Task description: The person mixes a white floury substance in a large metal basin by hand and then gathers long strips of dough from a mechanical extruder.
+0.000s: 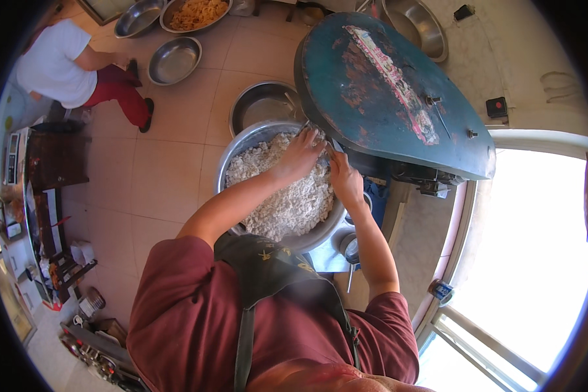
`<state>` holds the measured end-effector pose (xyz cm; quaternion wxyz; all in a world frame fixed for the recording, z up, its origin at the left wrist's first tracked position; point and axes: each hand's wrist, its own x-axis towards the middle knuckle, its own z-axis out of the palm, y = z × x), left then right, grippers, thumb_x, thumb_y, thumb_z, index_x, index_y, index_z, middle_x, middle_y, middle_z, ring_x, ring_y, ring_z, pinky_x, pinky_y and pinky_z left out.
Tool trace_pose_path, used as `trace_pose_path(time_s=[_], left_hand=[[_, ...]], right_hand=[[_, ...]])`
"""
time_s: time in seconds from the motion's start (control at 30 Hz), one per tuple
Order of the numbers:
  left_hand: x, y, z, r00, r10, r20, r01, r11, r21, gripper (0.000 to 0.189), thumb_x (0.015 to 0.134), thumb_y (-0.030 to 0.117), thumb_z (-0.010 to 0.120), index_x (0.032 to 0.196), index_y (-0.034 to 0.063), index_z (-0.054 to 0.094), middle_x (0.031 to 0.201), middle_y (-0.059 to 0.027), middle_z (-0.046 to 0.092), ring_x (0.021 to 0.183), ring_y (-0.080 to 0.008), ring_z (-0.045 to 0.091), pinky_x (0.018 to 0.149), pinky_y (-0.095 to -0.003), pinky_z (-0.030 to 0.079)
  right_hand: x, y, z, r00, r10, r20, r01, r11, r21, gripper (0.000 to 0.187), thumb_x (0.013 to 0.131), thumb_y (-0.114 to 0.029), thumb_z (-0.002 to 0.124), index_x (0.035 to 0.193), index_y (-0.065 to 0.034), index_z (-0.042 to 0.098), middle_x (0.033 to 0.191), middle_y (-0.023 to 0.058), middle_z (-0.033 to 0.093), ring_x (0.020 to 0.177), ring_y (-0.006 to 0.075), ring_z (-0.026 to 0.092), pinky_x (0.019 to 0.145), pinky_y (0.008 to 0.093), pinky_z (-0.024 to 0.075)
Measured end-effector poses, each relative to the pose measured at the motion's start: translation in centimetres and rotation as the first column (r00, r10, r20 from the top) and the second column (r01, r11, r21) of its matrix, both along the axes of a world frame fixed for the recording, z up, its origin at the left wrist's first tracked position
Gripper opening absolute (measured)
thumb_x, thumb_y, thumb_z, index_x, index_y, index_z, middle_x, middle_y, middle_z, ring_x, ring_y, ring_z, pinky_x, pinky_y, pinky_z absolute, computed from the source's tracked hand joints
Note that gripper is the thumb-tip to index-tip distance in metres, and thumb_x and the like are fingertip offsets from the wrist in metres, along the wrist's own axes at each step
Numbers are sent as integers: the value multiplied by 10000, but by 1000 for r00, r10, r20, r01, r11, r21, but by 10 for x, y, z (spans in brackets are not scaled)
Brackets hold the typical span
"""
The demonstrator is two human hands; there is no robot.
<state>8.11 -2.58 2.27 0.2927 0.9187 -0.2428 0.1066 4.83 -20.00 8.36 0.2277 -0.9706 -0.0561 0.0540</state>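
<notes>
A large metal bowl (pixel 222 171) stands in front of me, filled with crumbly, pale floury dough (pixel 284 196). Over its far side, my left hand (pixel 299 156) bends its fingers down at the dough's edge, close to a greyish metal part (pixel 307 127). My right hand (pixel 345 179) reaches over the bowl's right rim, its fingertips near the left hand's. What lies between the fingers of either hand is too small and hidden to tell. Right above both hands is the rounded end of a worn blue-green machine cover (pixel 372 93).
Another metal basin (pixel 247 110) sits on the tiled floor just beyond the bowl. Farther off are a metal basin (pixel 174 61) and one with yellowish food (pixel 198 14). A person (pixel 63 68) is at upper left. A metal pot (pixel 350 247) stands right of the bowl; a bright window (pixel 524 235) lies beyond.
</notes>
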Motion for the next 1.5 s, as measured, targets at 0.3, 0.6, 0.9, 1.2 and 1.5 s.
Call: trace_pose_path(time_s=[0.3, 0.6, 0.9, 1.2, 1.5], left_hand=[[-68, 41, -19, 984, -146, -101, 114, 956, -272, 202, 810, 79, 652, 1012, 77, 661, 993, -118, 602, 986, -327, 600, 806, -456, 508], [-118, 94, -83, 952, -181, -248, 115, 959, -259, 181, 838, 77, 670, 1018, 91, 679, 1018, -105, 678, 991, -308, 629, 840, -408, 522], [-146, 104, -70, 959, -28, -282, -54, 959, -280, 234, 813, 12, 631, 1028, 100, 665, 954, -87, 598, 923, -315, 619, 754, -427, 507], [-151, 106, -74, 946, -113, -304, 2, 939, -343, 228, 846, 40, 592, 1057, 112, 634, 951, -86, 664, 820, -329, 647, 707, -455, 519], [-145, 85, -45, 978, -132, -162, 86, 960, -265, 281, 862, 38, 616, 1137, 85, 640, 940, -88, 674, 976, -293, 619, 929, -441, 460]], right_hand=[[24, 0, -40, 993, 91, 78, -85, 993, -85, 289, 993, -269, 530, 1251, -139, 510, 788, 232, 686, 688, 453, 655, 569, 552, 514], [18, 27, -36, 993, 111, 28, -110, 993, -50, 231, 1013, -312, 484, 1204, -184, 507, 789, 259, 679, 707, 491, 643, 607, 595, 501], [8, 33, -24, 965, 212, 156, -213, 977, -5, 209, 1007, -235, 527, 1171, -105, 533, 851, 265, 675, 762, 477, 649, 588, 559, 504], [2, 24, -15, 988, 125, 91, -120, 991, -62, 248, 1009, -290, 492, 1212, -148, 500, 762, 254, 672, 697, 487, 646, 574, 592, 504], [28, 24, -42, 997, 8, 76, 3, 989, -145, 229, 1020, -309, 439, 1137, -125, 508, 786, 269, 674, 730, 485, 648, 653, 604, 500]])
